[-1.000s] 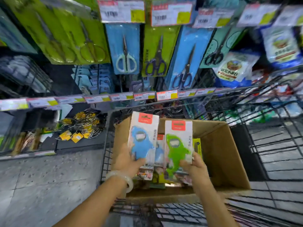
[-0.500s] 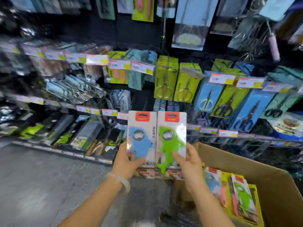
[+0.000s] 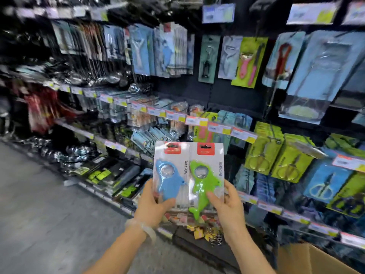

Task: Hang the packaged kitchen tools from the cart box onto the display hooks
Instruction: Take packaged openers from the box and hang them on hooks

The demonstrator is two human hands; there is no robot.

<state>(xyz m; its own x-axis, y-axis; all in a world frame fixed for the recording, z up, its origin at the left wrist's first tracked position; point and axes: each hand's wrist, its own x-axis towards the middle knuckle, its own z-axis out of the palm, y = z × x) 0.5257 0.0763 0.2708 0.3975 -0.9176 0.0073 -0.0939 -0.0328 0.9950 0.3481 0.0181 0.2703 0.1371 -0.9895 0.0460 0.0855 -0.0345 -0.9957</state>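
The left hand [image 3: 152, 206] gripped a blue dolphin-shaped tool's clear pack [image 3: 170, 178], the right hand [image 3: 230, 206] a green one [image 3: 206, 180]; with the hooks blurred, perhaps either hang-hole could miss, dropping a pack

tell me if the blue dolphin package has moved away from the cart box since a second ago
Yes. The blue dolphin package, held by the left hand, was over the open cardboard box earlier; now it is up and left of it, before the shelves.

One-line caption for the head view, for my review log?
Left hand holds a blue dolphin-shaped tool pack and right hand a green one, side by side before the stocked display hooks.
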